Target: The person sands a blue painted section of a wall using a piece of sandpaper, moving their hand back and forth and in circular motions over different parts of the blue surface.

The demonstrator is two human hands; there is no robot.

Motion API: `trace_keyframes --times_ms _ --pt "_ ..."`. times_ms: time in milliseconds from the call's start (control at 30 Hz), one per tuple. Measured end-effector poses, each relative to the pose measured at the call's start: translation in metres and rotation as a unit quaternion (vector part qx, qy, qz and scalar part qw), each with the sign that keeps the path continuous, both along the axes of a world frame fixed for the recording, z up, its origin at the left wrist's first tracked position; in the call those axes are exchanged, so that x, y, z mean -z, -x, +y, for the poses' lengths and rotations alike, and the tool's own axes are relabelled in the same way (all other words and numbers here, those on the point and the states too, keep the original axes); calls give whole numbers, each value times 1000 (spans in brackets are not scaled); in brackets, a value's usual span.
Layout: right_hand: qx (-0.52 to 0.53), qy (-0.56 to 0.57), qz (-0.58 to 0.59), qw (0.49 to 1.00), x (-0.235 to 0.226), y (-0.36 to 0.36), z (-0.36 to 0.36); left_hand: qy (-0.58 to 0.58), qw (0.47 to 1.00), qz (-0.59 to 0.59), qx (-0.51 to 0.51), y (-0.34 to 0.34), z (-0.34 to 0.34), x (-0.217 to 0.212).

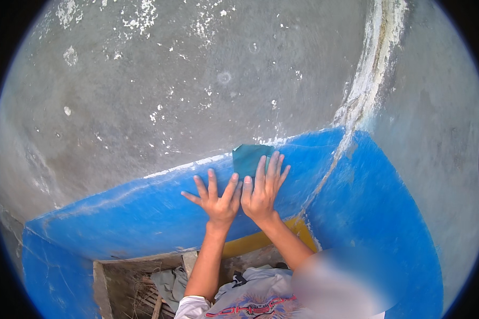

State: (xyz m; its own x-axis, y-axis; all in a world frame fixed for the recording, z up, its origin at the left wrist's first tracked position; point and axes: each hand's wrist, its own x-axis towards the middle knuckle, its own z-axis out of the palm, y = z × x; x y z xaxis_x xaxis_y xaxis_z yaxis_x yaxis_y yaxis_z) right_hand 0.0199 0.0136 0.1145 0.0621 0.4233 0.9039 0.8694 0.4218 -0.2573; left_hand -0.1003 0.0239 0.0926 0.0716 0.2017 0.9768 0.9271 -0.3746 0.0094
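Lying partly behind right grip (261,196), teal sheet (246,160)

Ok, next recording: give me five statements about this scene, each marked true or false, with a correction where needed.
1. The left hand and the right hand are both bare. True.
2. The right hand overlaps the green sheet, which lies mostly over the blue band. True.
3. The left hand is clenched in a fist. False: it is open and spread.
4. Above the blue band, the surface is red. False: it is grey wall with white flecks.
5. A whitish streak runs down the wall to the right of the green sheet. True.
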Motion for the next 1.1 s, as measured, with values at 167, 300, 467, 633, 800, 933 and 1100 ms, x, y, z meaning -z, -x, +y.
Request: trace_keyframes --times_ms 167,300,467,633,800,933,1100 --pt "20 -83 43 995 4 -3 15 2 1000 3 -15 1 -1 1" --pt "52 -107 52 992 15 -35 28 -14 1000 0 -7 -1 2 3" --pt "55 -130 73 987 15 -55 33 -9 1000 -2 3 -2 1 4" --pt "189 -169 87 963 -7 -42 26 -19 999 5 25 0 1 -5" --pt "209 -168 99 958 -3 -39 26 -10 999 8 33 1 -2 -5" --pt "158 -125 69 977 -4 -44 21 6 1000 4 21 1 -3 -1" --pt "-61 -80 163 982 -12 -19 7 7 999 -16 43 1 -5 -4"
